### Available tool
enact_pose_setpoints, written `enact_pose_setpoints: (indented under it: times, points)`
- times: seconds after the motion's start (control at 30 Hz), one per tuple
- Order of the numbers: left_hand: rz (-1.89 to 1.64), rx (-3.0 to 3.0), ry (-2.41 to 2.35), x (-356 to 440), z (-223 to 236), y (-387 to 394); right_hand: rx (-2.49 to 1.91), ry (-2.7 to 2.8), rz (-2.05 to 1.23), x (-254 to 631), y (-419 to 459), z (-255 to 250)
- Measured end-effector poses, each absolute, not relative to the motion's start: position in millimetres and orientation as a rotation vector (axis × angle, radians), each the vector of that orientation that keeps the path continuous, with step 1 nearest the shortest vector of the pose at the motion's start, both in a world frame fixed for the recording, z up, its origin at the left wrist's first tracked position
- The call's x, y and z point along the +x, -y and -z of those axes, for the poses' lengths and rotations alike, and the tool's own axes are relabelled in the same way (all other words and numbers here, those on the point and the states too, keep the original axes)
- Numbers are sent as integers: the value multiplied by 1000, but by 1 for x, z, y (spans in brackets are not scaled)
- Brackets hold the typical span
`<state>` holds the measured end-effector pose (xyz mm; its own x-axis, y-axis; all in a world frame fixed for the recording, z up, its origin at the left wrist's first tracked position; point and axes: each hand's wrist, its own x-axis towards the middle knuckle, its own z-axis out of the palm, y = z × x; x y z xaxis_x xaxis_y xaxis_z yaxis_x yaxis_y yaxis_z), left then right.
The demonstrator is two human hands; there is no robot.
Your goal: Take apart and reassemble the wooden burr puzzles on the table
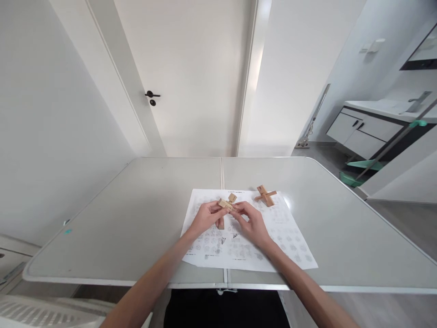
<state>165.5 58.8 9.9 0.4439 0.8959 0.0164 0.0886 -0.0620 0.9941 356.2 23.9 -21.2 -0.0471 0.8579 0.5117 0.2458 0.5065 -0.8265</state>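
Note:
Both my hands meet over a printed paper sheet (280, 237) on the table, their fingers closed on pale wooden puzzle pieces (226, 204). My left hand (207, 216) grips the left side of these notched pieces. From the right, my right hand (251, 219) pinches them, thumb and fingers together. One block end sticks up beyond the fingertips, and another wooden piece (221, 223) shows below the left fingers. How the pieces join is partly hidden by my fingers. A second, browner group of crossed wooden pieces (265, 196) lies by the sheet's upper right corner, apart from my hands.
The grey folding table (136, 218) has a centre seam and a pale metal rim. Behind it stands a white door with a black handle (152, 94). To the right are a sink cabinet (365, 127), a mop and a green dustpan (351, 178).

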Motion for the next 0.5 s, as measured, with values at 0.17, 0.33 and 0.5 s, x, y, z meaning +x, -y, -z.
enact_pose_setpoints:
  times: [0.17,0.33,0.5]
  points:
    - [-847,1481,-903,165,-4,-62,-1006,1563,-618,357,-24,24]
    - [-868,1440,-952,167,1,-62,-1020,1573,-554,356,-24,26]
    - [-927,1426,-939,166,-2,-65,-1025,1575,-595,354,-24,26]
